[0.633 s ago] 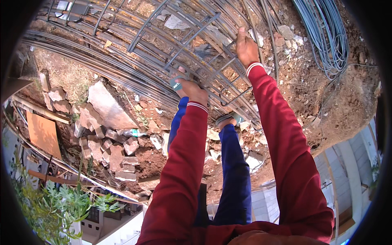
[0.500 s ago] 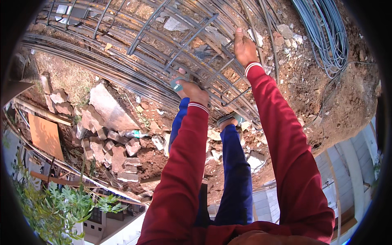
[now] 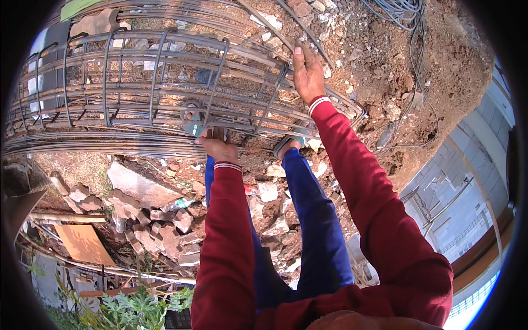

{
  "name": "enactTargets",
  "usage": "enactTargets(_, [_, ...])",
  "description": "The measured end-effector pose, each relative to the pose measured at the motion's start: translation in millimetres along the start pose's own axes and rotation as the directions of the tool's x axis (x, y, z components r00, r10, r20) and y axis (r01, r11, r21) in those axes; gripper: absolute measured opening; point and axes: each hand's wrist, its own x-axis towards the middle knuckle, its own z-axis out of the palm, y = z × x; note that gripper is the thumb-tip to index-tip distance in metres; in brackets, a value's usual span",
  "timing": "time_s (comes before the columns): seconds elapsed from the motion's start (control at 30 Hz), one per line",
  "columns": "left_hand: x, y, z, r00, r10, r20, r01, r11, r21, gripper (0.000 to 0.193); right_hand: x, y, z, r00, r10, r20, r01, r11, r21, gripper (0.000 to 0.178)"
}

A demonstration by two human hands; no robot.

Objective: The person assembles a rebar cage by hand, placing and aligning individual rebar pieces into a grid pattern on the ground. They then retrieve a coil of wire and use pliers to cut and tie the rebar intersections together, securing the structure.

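Observation:
A long rebar cage (image 3: 157, 88), made of rusty lengthwise bars and darker square stirrups, stretches from the left to in front of me. My left hand (image 3: 219, 146) is closed round its near lower bar, close to my left sandal (image 3: 193, 129); part of the grip is hidden behind the bars. Farther out, my right hand (image 3: 309, 76) grips the far upper bar near the cage's right end, thumb up and the other fingers mostly out of sight. My right foot in a sandal (image 3: 284, 146) is by the cage's near edge.
Loose straight rebars (image 3: 104, 144) lie along the cage's near side. Broken bricks (image 3: 165, 236) and a big slab (image 3: 140, 184) are at the left. A coil of grey wire (image 3: 399, 12) sits far right, its loose strands trailing over the dirt. Rubble surrounds my feet.
The view has turned, so the cage now runs more level across it and its right end shows. Both hands remain on the cage; the wire coil has shifted toward the top edge.

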Motion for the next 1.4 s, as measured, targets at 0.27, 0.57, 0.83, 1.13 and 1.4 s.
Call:
enactTargets(0.27, [-29, -200, -81, 0.836, -0.525, 0.159, 0.427, 0.804, 0.414, 0.018, -87, 220, -159, 0.842, 0.518, -0.151, -0.529, 0.736, -0.423, 0.047])
enactTargets(0.57, [-53, -386, -60, 0.808, -0.567, 0.157, 0.389, 0.715, 0.581, 0.005, -97, 326, -182, 0.842, 0.518, 0.151, -0.344, 0.731, -0.589, 0.034])
enactTargets(0.83, [-45, -403, -45, 0.872, -0.476, 0.113, 0.363, 0.785, 0.502, 0.008, -90, 312, -157, 0.805, 0.576, 0.145, -0.422, 0.726, -0.543, 0.034])
enactTargets(1.13, [-56, -409, -48, 0.9, -0.419, 0.115, 0.321, 0.819, 0.475, 0.014, -92, 305, -152, 0.811, 0.57, 0.132, -0.464, 0.764, -0.449, 0.023])
enactTargets(1.4, [-27, -422, -61, 0.775, -0.618, 0.135, 0.59, 0.783, 0.195, 0.016, -85, 292, -150, 0.856, 0.506, 0.109, -0.428, 0.811, -0.399, 0.021])
